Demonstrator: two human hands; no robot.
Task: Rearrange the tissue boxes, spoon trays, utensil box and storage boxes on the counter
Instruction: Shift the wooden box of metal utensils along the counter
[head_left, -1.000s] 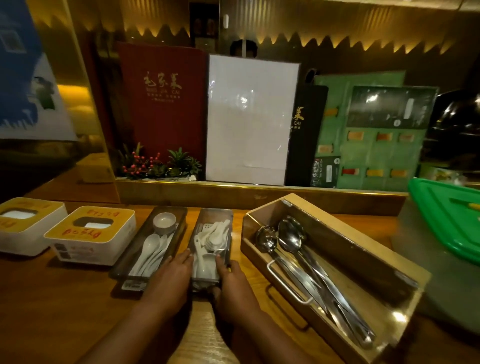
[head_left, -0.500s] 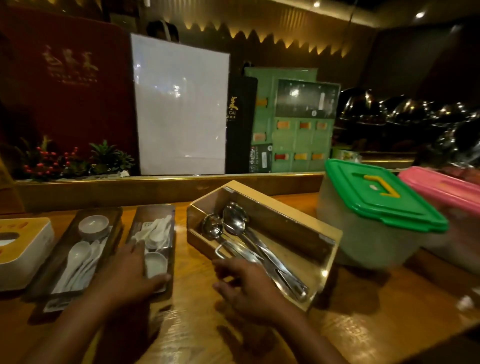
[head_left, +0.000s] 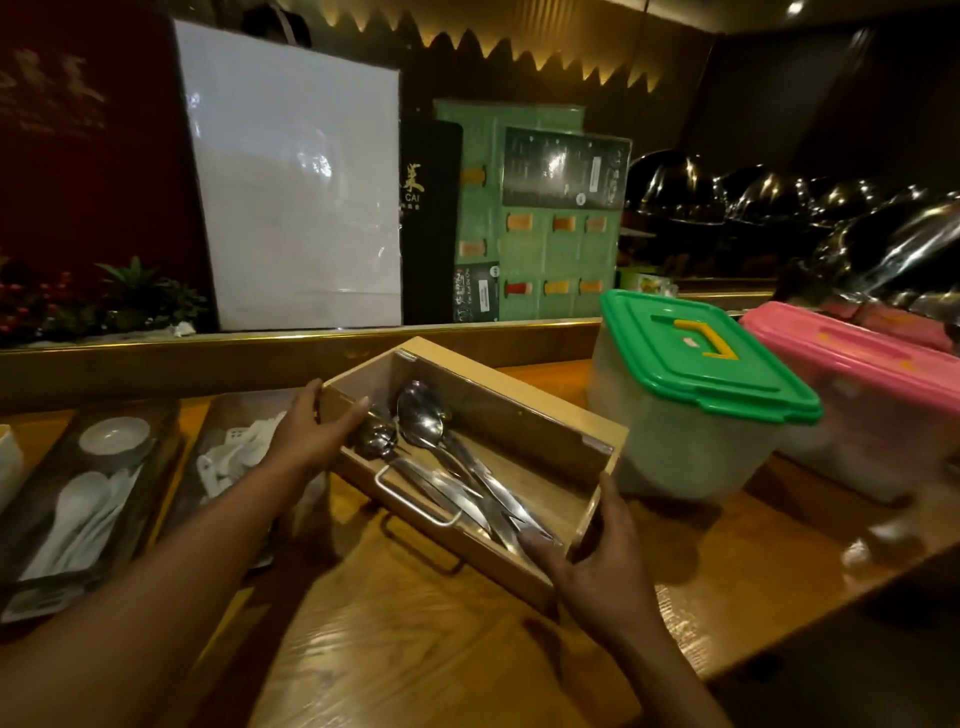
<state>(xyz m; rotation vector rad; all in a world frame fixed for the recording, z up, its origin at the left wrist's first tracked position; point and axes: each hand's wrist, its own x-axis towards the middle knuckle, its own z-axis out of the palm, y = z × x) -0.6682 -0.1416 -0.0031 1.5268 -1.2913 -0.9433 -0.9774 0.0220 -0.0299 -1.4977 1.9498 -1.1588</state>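
Glossy wooden surface (head_left: 415, 649), and angled across its middle sits the open pale-wood utensil box (head_left: 519, 415) of long steel ladles (head_left: 441, 467). It looks stiff but heavy, its contents loose and liable to slide. Left hand (head_left: 306, 436) clamped on the far end wall, right hand (head_left: 597, 566) clamped on the near corner: good holds.

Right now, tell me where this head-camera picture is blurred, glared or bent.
Head view: dim warm light; the pink-lidded storage box at the right edge is smeared with blur; glare spots sit on the white board and the metal domes; the wide lens bows the counter ledge; the utensil box held between left hand and right hand is fairly sharp.
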